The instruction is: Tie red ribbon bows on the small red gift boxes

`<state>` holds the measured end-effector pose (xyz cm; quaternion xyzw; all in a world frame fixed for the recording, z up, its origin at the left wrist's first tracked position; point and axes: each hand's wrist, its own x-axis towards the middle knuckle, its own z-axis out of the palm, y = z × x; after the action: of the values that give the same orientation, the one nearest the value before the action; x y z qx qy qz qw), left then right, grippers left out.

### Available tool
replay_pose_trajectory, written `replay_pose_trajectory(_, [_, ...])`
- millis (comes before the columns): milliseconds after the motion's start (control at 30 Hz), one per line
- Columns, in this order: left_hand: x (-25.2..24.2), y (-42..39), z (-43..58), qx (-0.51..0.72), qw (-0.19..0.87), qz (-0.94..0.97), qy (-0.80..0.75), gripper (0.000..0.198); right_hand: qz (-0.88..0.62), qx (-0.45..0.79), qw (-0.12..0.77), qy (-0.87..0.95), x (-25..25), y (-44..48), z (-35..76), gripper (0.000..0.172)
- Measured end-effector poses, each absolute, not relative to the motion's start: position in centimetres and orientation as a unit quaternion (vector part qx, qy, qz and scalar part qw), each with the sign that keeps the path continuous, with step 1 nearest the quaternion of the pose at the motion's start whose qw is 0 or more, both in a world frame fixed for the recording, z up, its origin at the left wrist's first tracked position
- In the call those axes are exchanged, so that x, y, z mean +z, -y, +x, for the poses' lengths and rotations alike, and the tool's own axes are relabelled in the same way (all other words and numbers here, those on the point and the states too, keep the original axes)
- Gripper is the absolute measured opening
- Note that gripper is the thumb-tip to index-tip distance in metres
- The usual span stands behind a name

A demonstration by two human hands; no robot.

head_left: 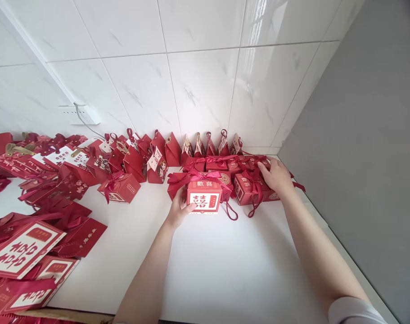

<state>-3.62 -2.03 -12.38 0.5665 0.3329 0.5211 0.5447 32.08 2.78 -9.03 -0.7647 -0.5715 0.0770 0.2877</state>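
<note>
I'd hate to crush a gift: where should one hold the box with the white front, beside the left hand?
Probably low on the sides of the box, coming from the front: its white front faces that way, and other boxes stand behind. The left hand is at its left side. The ribbon on top looks soft.

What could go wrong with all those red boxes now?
The left hand grips a double-happiness gift box right in front of other ribboned boxes, so it might knock them crooked.

A looped cord dangles beside that box; it could snag when something moves.

On the person's left, a tilted double-happiness box lies on others near the front of the white table. A bump might make it slide.
</note>
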Motion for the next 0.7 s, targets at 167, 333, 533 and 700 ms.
replay_pose_trajectory(167, [-13.3, 1.0, -5.0, 0.557, 0.538, 0.542, -0.329, 0.075, -0.761, 0.14, 0.262, 0.576, -9.6, -3.8, 33.9, 0.054])
replay_pose_trajectory(333, [-14.4, -0.8, -6.5, 0.616, 0.587, 0.412, -0.326, 0.061, -0.791, 0.159, 0.24, 0.54, -8.7, -5.5, 32.4, 0.063])
replay_pose_trajectory(533, [-13.3, -2.3, -8.2, 0.726, 0.542, 0.326, -0.271, 0.05, -0.759, 0.157, 0.249, 0.581, -8.7, -5.9, 30.1, 0.06])
replay_pose_trajectory(700, [-11.8, -1.1, -8.5, 0.756, 0.545, 0.287, -0.223, 0.05, -0.723, 0.139, 0.285, 0.614, -9.2, -4.2, 30.6, 0.054])
